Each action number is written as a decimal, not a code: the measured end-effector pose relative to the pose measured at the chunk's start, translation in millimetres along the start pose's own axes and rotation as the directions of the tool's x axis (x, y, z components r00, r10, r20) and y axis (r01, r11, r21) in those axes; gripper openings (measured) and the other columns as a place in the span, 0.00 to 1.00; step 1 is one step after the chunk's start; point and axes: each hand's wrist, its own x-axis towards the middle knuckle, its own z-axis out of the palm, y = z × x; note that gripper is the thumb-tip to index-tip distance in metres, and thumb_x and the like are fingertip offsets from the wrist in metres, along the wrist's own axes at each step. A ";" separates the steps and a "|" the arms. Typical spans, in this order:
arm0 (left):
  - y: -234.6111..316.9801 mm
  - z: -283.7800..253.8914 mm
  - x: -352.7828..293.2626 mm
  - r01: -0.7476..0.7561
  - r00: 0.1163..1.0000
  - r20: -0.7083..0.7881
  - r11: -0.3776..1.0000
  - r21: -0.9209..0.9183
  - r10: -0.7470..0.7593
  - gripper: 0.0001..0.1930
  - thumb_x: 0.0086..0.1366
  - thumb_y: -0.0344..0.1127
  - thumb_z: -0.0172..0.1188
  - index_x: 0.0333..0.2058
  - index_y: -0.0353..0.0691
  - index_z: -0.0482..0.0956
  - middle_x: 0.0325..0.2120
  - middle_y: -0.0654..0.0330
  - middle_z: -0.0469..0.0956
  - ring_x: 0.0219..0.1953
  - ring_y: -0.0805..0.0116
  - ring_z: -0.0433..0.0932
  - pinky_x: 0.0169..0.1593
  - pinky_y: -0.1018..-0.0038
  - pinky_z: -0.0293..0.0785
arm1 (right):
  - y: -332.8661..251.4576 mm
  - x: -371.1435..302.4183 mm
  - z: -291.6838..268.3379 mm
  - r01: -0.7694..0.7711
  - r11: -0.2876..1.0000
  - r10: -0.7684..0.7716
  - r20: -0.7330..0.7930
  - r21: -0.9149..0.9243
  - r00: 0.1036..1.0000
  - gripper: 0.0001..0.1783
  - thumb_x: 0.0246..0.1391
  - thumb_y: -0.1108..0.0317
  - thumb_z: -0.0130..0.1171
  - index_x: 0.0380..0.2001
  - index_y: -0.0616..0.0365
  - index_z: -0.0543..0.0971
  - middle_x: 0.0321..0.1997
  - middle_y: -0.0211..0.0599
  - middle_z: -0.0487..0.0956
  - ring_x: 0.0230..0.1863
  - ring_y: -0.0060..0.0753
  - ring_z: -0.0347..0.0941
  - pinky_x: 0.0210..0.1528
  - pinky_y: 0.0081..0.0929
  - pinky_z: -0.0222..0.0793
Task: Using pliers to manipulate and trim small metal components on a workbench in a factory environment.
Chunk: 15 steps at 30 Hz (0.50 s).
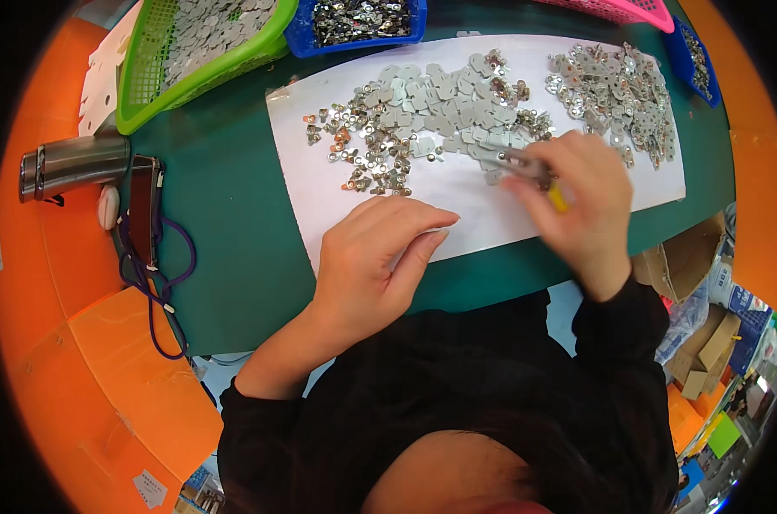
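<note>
Left hand [376, 257]: narrow pinch, holding seemingly a small thin pale piece [442, 230] | Right hand [587, 193]: wrapped around grey metal pliers with yellow grip [539, 171], blurred, near loose flat grey metal plates [440, 98] | Risk: low sweep may scatter plates | Room: bare white paper sheet [483, 224] between hands; green table [474, 289] edge near.

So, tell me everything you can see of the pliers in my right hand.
The pliers are motion-blurred: a grey, metallic-looking head and a yellow grip, mostly hidden by the right hand holding them. They point left, over the white sheet, near the flat grey pieces. Whether the jaws are open is unclear.
</note>
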 end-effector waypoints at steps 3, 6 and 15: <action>1.2 1.3 0.3 0.016 1.000 -0.020 1.000 -0.009 -0.016 0.09 0.60 0.19 0.60 0.39 0.33 0.83 0.34 0.55 0.82 0.37 0.64 0.80 0.43 0.75 0.75 | -11.9 -5.7 21.3 -0.016 0.994 0.011 -0.053 -0.105 0.999 0.16 0.41 0.63 0.72 0.32 0.55 0.78 0.27 0.32 0.71 0.31 0.38 0.68 0.33 0.34 0.60; -3.6 3.4 -2.3 -0.027 0.996 -0.084 1.000 -0.015 0.025 0.08 0.60 0.21 0.61 0.37 0.36 0.82 0.29 0.56 0.81 0.32 0.60 0.80 0.36 0.72 0.75 | -15.5 -5.7 23.8 -0.014 0.993 0.008 -0.048 -0.120 0.999 0.15 0.40 0.65 0.72 0.31 0.54 0.78 0.28 0.32 0.72 0.32 0.38 0.69 0.34 0.33 0.61; -5.4 9.4 -15.9 0.262 0.953 -0.037 0.880 -0.396 -0.300 0.05 0.65 0.24 0.60 0.39 0.33 0.82 0.28 0.60 0.80 0.31 0.77 0.77 0.34 0.79 0.73 | -27.0 -20.8 19.4 0.089 0.996 -0.088 0.049 -0.024 0.995 0.21 0.30 0.73 0.70 0.35 0.51 0.80 0.32 0.29 0.75 0.37 0.37 0.72 0.40 0.34 0.64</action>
